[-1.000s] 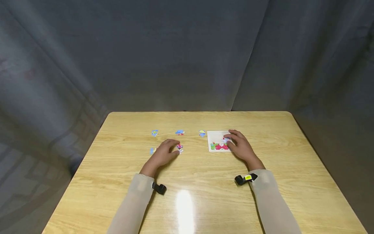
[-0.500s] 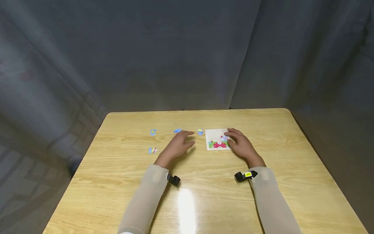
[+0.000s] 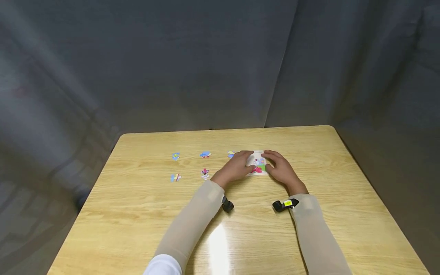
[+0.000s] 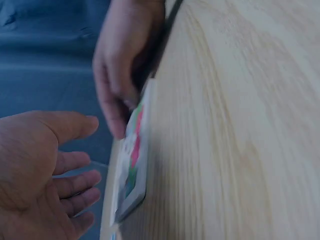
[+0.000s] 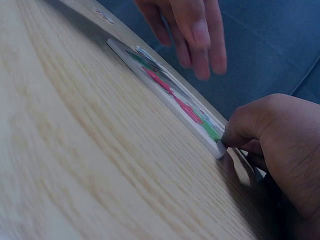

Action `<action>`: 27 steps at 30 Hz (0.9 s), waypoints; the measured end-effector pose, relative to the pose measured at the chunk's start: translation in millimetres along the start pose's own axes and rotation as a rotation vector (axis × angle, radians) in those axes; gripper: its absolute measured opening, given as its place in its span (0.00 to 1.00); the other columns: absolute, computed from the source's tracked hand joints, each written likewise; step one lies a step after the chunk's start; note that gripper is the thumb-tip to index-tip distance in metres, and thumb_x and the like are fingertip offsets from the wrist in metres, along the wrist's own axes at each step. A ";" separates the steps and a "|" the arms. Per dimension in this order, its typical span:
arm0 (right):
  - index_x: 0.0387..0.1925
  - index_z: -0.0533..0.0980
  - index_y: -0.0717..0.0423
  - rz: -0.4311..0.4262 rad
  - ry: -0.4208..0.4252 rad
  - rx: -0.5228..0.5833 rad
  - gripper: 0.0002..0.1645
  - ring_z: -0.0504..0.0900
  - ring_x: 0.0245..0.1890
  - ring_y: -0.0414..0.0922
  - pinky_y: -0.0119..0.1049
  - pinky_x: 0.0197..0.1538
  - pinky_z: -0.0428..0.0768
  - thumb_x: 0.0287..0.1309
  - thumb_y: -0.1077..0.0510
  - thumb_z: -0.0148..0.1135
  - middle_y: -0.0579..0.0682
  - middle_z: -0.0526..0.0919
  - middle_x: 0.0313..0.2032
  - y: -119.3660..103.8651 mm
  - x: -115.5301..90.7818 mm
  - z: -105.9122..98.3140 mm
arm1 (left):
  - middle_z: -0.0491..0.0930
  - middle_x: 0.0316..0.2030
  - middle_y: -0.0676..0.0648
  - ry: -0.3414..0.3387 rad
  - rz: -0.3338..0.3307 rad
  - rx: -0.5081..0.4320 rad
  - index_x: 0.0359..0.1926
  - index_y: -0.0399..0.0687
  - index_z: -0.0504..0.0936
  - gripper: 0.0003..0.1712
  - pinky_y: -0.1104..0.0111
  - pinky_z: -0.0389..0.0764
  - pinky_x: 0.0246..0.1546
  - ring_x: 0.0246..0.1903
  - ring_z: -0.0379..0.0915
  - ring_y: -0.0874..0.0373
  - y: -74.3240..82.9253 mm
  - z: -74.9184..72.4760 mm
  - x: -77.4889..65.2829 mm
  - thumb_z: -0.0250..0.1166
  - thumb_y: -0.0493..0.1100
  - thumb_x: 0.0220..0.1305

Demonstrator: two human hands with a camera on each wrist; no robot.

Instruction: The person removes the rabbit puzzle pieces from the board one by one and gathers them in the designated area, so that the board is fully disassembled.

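A square white puzzle board lies on the wooden table, its lower part filled with red, green and pale blue picture pieces. My right hand holds the board's right side; in the right wrist view the thumb is at its near corner, and the other fingers are partly hidden. Over the board's left part is my left hand. In the left wrist view its fingers are spread loosely, with nothing between them and apart from the board.
Loose puzzle pieces lie left of the board: a blue-green piece, a blue-red piece, a blue-yellow piece, a striped piece and a pink face piece. Dark curtains hang behind the table.
My left hand has moved right, from beside the pink face piece to over the board, leaving that piece on the table. My right hand stays at the board's right side.
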State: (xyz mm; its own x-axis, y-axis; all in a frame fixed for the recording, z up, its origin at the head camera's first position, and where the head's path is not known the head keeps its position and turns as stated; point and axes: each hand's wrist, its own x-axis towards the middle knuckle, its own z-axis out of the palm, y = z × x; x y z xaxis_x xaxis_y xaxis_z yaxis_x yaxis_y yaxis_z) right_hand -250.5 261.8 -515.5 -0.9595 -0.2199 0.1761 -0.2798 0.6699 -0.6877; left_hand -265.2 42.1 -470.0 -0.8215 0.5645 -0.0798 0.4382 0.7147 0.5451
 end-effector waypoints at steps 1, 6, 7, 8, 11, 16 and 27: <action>0.61 0.74 0.59 -0.001 0.000 0.002 0.26 0.62 0.68 0.57 0.56 0.68 0.59 0.60 0.63 0.55 0.56 0.68 0.66 -0.1 0.3 0.8 | 0.58 0.72 0.45 0.005 -0.005 0.020 0.75 0.47 0.57 0.37 0.59 0.57 0.69 0.71 0.50 0.49 1.8 2.1 3.2 0.57 0.53 0.71; 0.61 0.74 0.59 0.002 -0.001 0.011 0.26 0.61 0.68 0.56 0.56 0.68 0.59 0.60 0.63 0.55 0.55 0.68 0.66 -2.8 -0.7 3.9 | 0.57 0.72 0.45 -0.009 -0.043 0.078 0.76 0.47 0.53 0.39 0.61 0.56 0.70 0.72 0.49 0.50 8.6 15.6 10.9 0.56 0.53 0.72; 0.62 0.74 0.59 0.003 -0.001 0.010 0.26 0.61 0.68 0.56 0.55 0.68 0.58 0.60 0.63 0.55 0.56 0.68 0.66 -3.6 -1.1 4.1 | 0.56 0.72 0.45 -0.011 -0.048 0.083 0.76 0.48 0.53 0.39 0.61 0.56 0.70 0.72 0.49 0.51 8.8 18.9 11.7 0.56 0.54 0.72; 0.62 0.73 0.59 0.000 -0.003 0.007 0.26 0.61 0.68 0.57 0.56 0.68 0.58 0.60 0.63 0.55 0.56 0.68 0.66 -4.0 -1.3 4.4 | 0.56 0.73 0.46 -0.014 -0.058 0.089 0.76 0.48 0.52 0.39 0.61 0.56 0.70 0.72 0.48 0.51 8.9 21.9 12.3 0.56 0.54 0.72; 0.62 0.73 0.60 0.001 0.000 0.010 0.26 0.62 0.68 0.57 0.56 0.68 0.59 0.61 0.63 0.55 0.56 0.68 0.66 -5.3 -1.9 4.5 | 0.56 0.72 0.47 0.008 -0.078 0.125 0.76 0.49 0.54 0.39 0.62 0.58 0.69 0.72 0.49 0.52 8.8 27.4 13.4 0.56 0.56 0.71; 0.61 0.74 0.60 0.004 0.007 0.020 0.26 0.62 0.68 0.57 0.56 0.68 0.59 0.60 0.64 0.56 0.56 0.68 0.65 -6.8 -3.6 3.7 | 0.61 0.70 0.49 0.057 -0.080 0.167 0.73 0.49 0.61 0.35 0.63 0.60 0.67 0.69 0.54 0.53 7.7 30.7 14.2 0.57 0.56 0.71; 0.61 0.75 0.59 0.038 0.008 0.021 0.25 0.62 0.68 0.56 0.56 0.68 0.59 0.60 0.63 0.57 0.55 0.68 0.66 -9.0 -5.2 5.0 | 0.67 0.66 0.50 0.120 -0.104 0.107 0.62 0.54 0.76 0.23 0.66 0.63 0.65 0.66 0.60 0.53 7.0 32.3 14.7 0.62 0.52 0.68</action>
State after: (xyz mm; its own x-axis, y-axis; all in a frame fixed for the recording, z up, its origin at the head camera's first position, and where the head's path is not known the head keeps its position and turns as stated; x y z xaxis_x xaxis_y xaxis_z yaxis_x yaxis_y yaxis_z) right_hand -242.9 253.4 -513.7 -0.9697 -0.1889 0.1551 -0.2424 0.6627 -0.7086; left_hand -262.5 68.7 -494.4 -0.8993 0.4365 -0.0280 0.3793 0.8102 0.4469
